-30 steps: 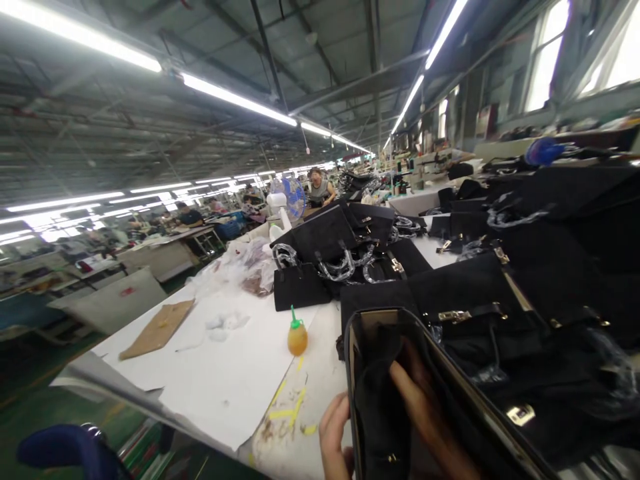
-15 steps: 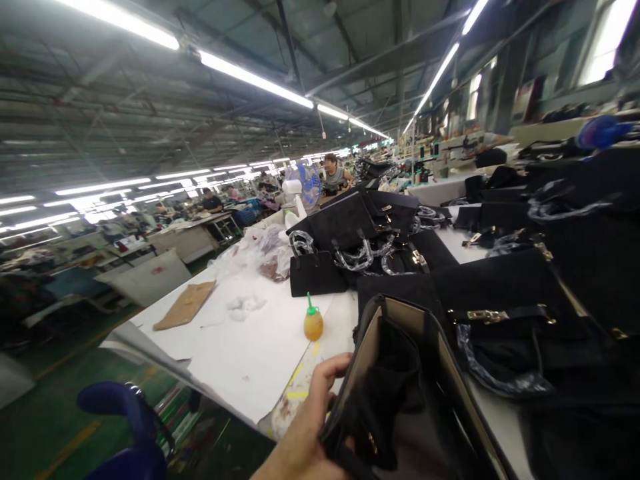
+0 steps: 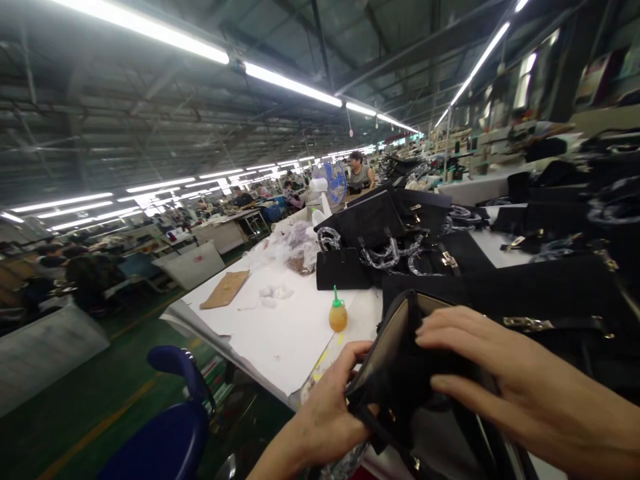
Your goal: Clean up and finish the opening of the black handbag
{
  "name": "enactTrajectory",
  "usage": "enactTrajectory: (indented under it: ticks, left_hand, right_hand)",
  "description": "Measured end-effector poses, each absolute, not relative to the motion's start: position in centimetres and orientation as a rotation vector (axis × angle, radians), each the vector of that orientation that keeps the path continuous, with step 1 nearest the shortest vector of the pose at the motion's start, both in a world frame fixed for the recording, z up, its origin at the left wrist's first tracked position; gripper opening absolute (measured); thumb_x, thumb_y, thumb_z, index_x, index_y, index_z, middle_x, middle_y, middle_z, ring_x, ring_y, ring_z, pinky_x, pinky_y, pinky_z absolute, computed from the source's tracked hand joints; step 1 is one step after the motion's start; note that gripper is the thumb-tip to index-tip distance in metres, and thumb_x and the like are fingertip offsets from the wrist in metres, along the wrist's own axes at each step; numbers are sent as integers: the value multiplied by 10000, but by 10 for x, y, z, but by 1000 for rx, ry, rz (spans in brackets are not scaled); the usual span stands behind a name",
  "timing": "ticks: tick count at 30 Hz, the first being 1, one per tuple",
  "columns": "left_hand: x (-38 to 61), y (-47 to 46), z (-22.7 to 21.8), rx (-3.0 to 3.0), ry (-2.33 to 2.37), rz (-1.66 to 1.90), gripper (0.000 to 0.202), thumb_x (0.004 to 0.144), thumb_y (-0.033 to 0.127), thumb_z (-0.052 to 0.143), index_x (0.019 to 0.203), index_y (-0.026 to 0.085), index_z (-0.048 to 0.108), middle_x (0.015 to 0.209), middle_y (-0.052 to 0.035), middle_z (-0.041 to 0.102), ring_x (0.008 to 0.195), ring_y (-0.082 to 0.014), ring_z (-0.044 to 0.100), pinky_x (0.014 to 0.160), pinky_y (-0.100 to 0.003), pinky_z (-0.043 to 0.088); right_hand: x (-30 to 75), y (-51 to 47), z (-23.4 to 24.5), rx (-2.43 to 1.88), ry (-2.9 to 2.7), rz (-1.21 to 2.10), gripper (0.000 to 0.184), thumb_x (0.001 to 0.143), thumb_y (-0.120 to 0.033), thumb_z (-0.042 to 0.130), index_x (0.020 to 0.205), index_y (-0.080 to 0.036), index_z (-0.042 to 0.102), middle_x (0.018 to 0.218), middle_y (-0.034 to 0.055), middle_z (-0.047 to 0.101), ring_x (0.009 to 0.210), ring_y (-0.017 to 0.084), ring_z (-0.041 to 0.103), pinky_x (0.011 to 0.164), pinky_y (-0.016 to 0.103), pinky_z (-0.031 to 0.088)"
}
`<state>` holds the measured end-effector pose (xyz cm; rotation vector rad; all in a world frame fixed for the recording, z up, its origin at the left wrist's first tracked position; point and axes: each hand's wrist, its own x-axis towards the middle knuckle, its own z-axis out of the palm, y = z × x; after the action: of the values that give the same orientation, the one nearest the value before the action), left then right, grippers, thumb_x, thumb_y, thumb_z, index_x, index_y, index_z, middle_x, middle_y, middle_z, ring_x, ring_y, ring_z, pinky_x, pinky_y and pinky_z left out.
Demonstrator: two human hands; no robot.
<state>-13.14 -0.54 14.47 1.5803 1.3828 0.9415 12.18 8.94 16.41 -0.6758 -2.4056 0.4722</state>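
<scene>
A black handbag point(image 3: 390, 380) with a tan inner edge and dark lining stands tilted close in front of me, its mouth facing up. My left hand point(image 3: 335, 407) is closed on its left side, thumb outside and fingertips showing inside the mouth. Over the opening reaches my right hand point(image 3: 490, 373), fingers stretched out and thumb apart, the fingertips at the dark lining. Whether it pinches any fabric is hard to see. Beyond the bag a small squeeze bottle point(image 3: 338, 316) with yellow liquid and a green spout stands on the white-covered table point(image 3: 280, 347).
More black handbags point(image 3: 370, 220) with plastic-wrapped handles pile up behind and to the right. A brown piece point(image 3: 225, 289) and crumpled plastic point(image 3: 295, 243) lie on the table. A blue chair point(image 3: 165, 440) stands at lower left. Farther back are a fan point(image 3: 334, 183) and a seated person point(image 3: 361, 173).
My right hand has come in from the right over the bag's mouth. The left hand keeps its grip. The view has turned left, so the scene sits farther right.
</scene>
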Motion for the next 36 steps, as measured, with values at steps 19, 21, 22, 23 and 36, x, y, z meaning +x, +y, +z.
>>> enactTrajectory:
  ticks: [19, 21, 22, 23, 36]
  left_hand:
    - [-131, -22, 151, 1394, 1357, 1087, 610, 848, 204, 655, 1429, 250, 476, 1439, -75, 551, 1327, -267, 516, 1152, -416, 395]
    - [-125, -20, 150, 1353, 1450, 1132, 454, 898, 275, 636, 1343, 214, 568, 1309, -86, 648, 1185, -255, 612, 1069, -397, 462]
    - [-123, -19, 149, 1328, 1490, 1152, 412, 909, 308, 634, 1304, 199, 600, 1245, -87, 682, 1114, -248, 640, 1012, -379, 492]
    - [-123, -19, 148, 1304, 1524, 1173, 391, 913, 341, 637, 1273, 189, 624, 1192, -85, 704, 1054, -240, 655, 958, -360, 510]
    - [-133, -12, 132, 1173, 1601, 1340, 382, 908, 417, 655, 1194, 167, 692, 1094, -83, 746, 1050, -259, 647, 889, -331, 518]
  right_hand:
    - [45, 102, 200, -589, -2862, 208, 254, 964, -250, 513, 796, -197, 698, 911, 55, 742, 942, 242, 611, 803, 372, 437]
    - [43, 103, 199, -635, -2860, 172, 265, 960, -270, 514, 782, -203, 697, 881, 54, 741, 913, 254, 608, 765, 381, 430]
    - [42, 103, 199, -659, -2858, 163, 271, 959, -274, 511, 774, -205, 696, 867, 54, 740, 902, 258, 608, 755, 383, 427]
    - [41, 103, 199, -678, -2853, 160, 276, 958, -272, 506, 770, -206, 696, 860, 53, 740, 897, 260, 609, 750, 383, 425]
    - [23, 105, 195, -800, -2766, 68, 313, 920, -240, 481, 726, -203, 725, 780, 100, 713, 771, 252, 631, 655, 369, 389]
